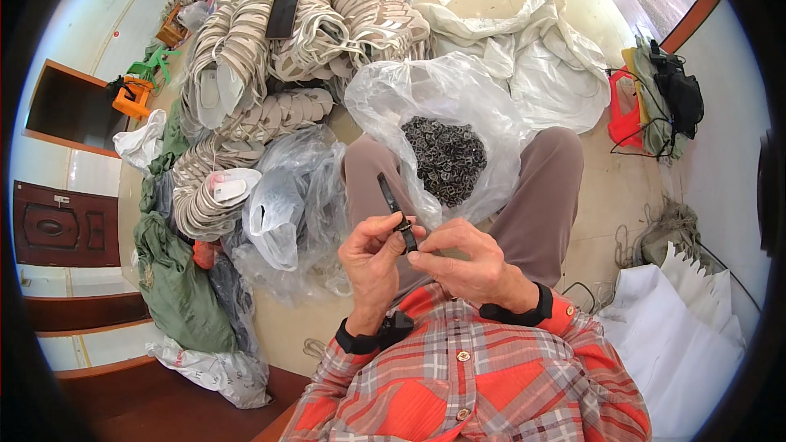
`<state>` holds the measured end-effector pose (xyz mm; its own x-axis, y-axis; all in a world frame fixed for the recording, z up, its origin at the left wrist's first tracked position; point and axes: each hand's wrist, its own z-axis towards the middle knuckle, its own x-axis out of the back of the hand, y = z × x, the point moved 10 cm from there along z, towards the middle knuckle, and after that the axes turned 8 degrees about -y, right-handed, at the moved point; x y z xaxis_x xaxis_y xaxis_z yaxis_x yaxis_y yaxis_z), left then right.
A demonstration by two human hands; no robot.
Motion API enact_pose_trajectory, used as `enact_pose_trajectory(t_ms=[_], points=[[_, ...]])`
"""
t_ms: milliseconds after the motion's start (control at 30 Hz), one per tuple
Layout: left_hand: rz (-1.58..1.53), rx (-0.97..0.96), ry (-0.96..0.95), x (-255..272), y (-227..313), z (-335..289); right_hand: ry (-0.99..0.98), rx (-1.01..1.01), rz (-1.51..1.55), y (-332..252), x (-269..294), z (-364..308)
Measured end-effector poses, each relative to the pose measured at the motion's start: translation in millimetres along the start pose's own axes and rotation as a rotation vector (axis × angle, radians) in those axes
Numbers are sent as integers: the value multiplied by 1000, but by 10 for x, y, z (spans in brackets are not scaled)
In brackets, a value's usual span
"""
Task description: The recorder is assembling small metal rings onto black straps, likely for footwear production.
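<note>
Between my knees, a thin black strap (387, 191) sticks up from my left hand (370, 255), pinched between thumb and fingers. A small dark buckle (402, 227) appears to sit on the strap at the fingertips. My right hand (465, 259) is closed in a pinch at the strap's lower end, its thumb and forefinger touching there. The fingers partly hide the strap and the buckle. Just beyond my hands, a clear plastic bag (372, 96) lies spread between my legs. It holds a heap of small dark metal buckles (446, 160).
Stacks of beige shoe uppers (372, 0) cover the floor ahead and left, with a black phone (282, 16) on top. Clear plastic bags (282, 213) and a green sack (176, 278) lie left. A white sack (565, 74) and red stool (624, 110) stand right.
</note>
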<state>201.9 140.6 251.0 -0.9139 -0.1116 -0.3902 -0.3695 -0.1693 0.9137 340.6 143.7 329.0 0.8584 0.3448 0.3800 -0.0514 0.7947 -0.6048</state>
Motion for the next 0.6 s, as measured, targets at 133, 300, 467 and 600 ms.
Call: enact_pose_trajectory(t_ms=[133,300,467,600], points=[[-10,0,4,63,-41,-14,-15,-10,7,37,-53,-22],[115,0,-7,159,-61,42,-90,-25,0,165,-193,-77],[74,3,1,245,-130,98,-93,-132,79,331,-312,-105],[77,25,11,308,-211,114,-74,-286,205,543,-356,-134]])
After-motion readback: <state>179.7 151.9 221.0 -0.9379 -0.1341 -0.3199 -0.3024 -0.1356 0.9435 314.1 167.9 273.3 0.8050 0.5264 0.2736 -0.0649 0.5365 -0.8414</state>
